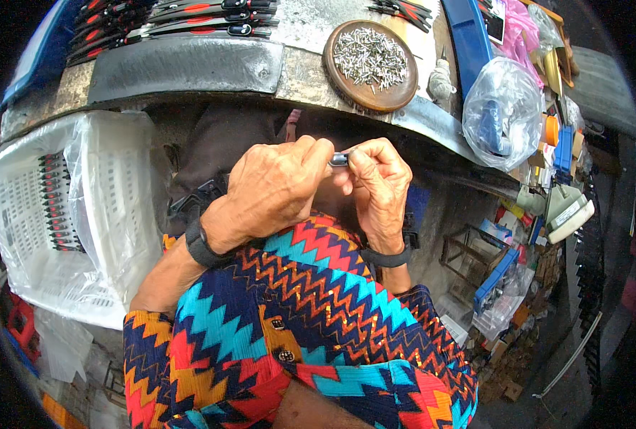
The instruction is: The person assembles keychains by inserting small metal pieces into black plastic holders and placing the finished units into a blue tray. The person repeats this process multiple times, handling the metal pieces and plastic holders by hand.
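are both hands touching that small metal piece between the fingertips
Touching. The head view shows the left hand and the right hand both pinching the small metal piece at their fingertips, with no gap visible on either side.

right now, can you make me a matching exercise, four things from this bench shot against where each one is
Things:
1. round dish of pins
2. white basket
3. clear bag
4. small metal piece

Places:
A. pinched between left hand and right hand
B. right end of the bench, by the blue bar
C. below the bench, on the person's left
D. on the bench top, above the hands

Pairs: 1-D, 2-C, 3-B, 4-A
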`<state>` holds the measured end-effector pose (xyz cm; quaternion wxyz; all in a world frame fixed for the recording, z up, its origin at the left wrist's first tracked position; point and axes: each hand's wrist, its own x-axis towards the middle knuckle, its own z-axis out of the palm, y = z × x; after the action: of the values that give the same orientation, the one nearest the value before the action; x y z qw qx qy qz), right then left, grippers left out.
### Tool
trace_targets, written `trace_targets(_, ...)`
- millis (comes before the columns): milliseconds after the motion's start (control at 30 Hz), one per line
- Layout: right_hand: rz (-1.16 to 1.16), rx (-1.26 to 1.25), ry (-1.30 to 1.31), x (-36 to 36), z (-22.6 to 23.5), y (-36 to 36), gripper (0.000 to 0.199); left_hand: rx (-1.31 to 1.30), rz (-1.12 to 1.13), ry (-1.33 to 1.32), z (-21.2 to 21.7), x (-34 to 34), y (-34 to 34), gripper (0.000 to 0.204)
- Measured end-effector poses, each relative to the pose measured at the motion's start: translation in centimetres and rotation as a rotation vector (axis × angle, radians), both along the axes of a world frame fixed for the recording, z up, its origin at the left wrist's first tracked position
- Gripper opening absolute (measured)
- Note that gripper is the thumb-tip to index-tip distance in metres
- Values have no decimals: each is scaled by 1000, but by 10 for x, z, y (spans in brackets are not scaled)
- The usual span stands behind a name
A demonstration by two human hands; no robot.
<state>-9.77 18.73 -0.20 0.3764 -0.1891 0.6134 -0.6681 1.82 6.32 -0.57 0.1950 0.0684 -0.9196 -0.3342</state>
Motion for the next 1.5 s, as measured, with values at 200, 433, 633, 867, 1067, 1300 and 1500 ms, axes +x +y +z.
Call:
trace_targets(200, 191, 121, 97, -6, 11, 7, 15, 133, -53, -3, -5, 6, -7, 13)
trace_targets(433, 399, 233, 726, -8, 12, 13, 10, 103, -126, -26, -12, 13, -6, 16)
trace_targets(633, 486, 67, 970, -10, 8, 14, 12, 69, -176, -34, -10, 14, -1, 19)
trace_targets(867, 505, 101, 1016, -7, 8, 16, 13, 31, -199, -38, -10, 16, 2, 20)
trace_targets(1067, 489, 111, 1042, -4, 9, 17, 14, 4, -198, -32, -11, 15, 4, 19)
trace_targets(1300, 494, 105, 1035, -1, 6, 19, 15, 17, -223, -35, -11, 16, 5, 17)
trace_targets(1500, 497, 134, 993, 1, 2, 22, 12, 32, -255, -87, -16, 18, 5, 20)
